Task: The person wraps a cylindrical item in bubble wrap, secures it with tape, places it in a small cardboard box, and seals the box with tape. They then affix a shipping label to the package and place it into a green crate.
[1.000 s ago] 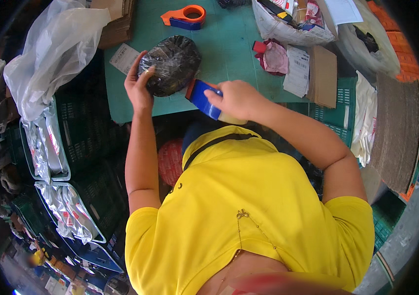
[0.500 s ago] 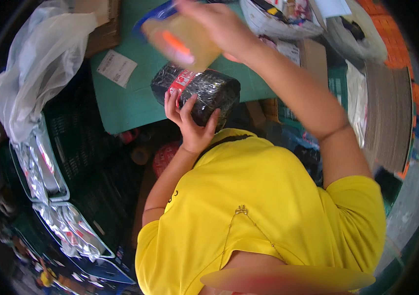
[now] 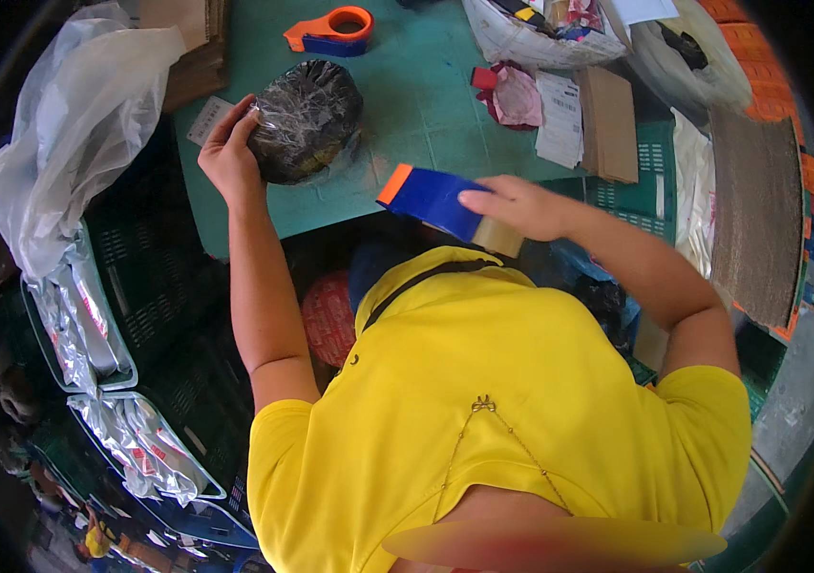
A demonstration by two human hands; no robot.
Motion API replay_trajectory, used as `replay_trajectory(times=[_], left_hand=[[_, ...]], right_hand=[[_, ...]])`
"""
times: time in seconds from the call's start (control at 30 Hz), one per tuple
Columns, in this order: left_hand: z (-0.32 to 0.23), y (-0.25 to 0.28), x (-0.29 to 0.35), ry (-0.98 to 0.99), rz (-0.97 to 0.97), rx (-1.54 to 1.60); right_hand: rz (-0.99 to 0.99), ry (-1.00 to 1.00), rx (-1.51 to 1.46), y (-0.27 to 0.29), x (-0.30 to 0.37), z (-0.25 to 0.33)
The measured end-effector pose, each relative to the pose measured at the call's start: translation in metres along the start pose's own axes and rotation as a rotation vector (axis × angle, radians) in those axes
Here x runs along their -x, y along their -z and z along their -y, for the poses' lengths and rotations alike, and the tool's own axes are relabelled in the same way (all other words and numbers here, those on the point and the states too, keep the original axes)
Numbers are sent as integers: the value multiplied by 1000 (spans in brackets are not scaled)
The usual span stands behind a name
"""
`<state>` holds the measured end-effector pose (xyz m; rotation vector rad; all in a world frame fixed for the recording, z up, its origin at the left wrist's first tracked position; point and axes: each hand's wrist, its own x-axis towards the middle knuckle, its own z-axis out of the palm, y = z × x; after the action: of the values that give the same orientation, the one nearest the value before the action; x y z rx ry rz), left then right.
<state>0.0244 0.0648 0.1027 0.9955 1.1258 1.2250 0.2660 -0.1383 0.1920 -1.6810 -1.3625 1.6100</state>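
The green table (image 3: 426,115) is the largest surface, its far edge out of view. Beside its left edge stand dark crates (image 3: 154,315) filled with silver pouches (image 3: 144,449); whatever lies below the pouches is hidden. By the far right corner, a white container (image 3: 521,40), cut off at the top, holds a black-and-yellow tool (image 3: 529,13) and packets too jumbled to sort.

The black bundle (image 3: 306,119), wrapped in glossy film, is at the table's left part, in from the near edge. Its rounded face is toward the viewer, so its long axis is hard to read. The left hand (image 3: 232,153) holds its left side, some fingertips out of sight.

The blue tape dispenser (image 3: 440,201) is by the near edge, long axis running crosswise, orange end pointing left toward the bundle, apart from it. The right hand (image 3: 526,205) is closed around its other end. Toward the far edge lies an orange-and-blue dispenser (image 3: 330,44), ring to the right. The left hand partly covers a white label (image 3: 206,121).
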Motion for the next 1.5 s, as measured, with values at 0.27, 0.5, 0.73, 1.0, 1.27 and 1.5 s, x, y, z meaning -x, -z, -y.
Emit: replay_trajectory(times=[0.27,0.5,0.73,1.0,1.27,1.5], left_hand=[[8,19,16,103,233,-224],[21,69,129,501,376,-77],[36,67,141,459,538,-138],[84,98,-3,196,628,-707],[119,153,-90,606,-326,-1388],[79,214,23,359,-407,-465]], right_hand=[[-340,-112,726,-48,-99,-88],[-361,-219,-233,-35,-149,-98],[-238,-36,-740,-76,-185,-107],[-548,-248,-504,-61,-209,-142],[-664,20,77,-41,-187,-111],[-669,260,-161,-79,-174,0]])
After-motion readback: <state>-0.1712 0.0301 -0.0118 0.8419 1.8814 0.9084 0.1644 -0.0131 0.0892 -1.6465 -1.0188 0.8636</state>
